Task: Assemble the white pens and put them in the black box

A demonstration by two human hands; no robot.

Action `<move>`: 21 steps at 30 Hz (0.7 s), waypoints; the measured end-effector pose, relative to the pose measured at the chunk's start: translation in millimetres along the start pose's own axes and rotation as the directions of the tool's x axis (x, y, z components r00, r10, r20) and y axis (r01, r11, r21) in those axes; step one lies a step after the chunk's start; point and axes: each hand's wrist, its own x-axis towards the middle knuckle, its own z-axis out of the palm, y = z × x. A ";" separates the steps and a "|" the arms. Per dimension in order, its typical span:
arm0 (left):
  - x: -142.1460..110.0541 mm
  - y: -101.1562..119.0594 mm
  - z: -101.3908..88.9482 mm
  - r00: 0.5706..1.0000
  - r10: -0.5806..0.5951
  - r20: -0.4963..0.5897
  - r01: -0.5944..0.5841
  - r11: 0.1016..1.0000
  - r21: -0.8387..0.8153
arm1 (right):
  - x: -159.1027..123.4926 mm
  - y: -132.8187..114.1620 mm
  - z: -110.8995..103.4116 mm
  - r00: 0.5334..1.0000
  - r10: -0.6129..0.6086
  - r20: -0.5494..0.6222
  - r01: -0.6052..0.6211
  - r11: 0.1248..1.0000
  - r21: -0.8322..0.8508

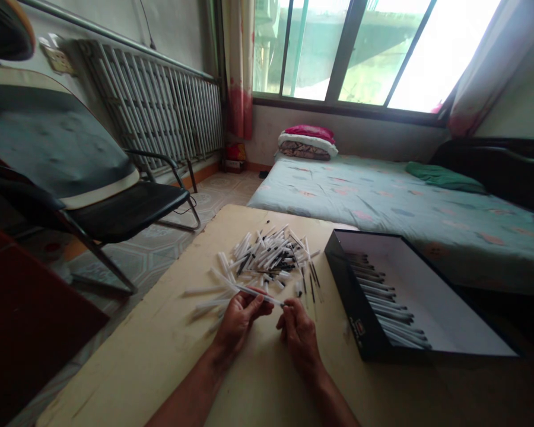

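Observation:
My left hand [240,320] grips a thin white plastic pen [258,295] between thumb and fingers, and the pen points right across the pale wooden tabletop [160,344]. My right hand [299,335] has its fingertips closed at the pen's far end. Just beyond both hands lies a loose heap of white pen tubes and black-tipped pen parts [267,261]. A few tubes have strayed from the heap towards my left wrist. To the right stands an open black box [351,290] holding a neat row of pens [382,290], with its near corner hidden in shadow.
A black folding chair [129,213] stands left of the table, beside a white wall radiator [151,101]. Past the table's far edge lies a low mattress with a floral sheet [360,201]. Tiled floor shows between the chair and table.

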 end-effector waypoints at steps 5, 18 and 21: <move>-1.6 1.2 0.5 1.000 0.012 0.020 -0.013 0.999 0.045 | 0.2 -3.3 -1.6 1.000 0.020 0.014 -0.019 0.999 -0.043; 0.0 -0.9 -0.3 0.999 0.037 0.026 -0.039 0.997 0.066 | -0.3 -2.4 -1.7 1.000 0.003 0.019 -0.002 0.998 -0.059; -1.3 0.2 0.4 0.998 0.047 0.049 -0.052 0.994 0.100 | 0.3 -3.2 -3.0 1.000 0.003 0.023 -0.001 0.996 -0.089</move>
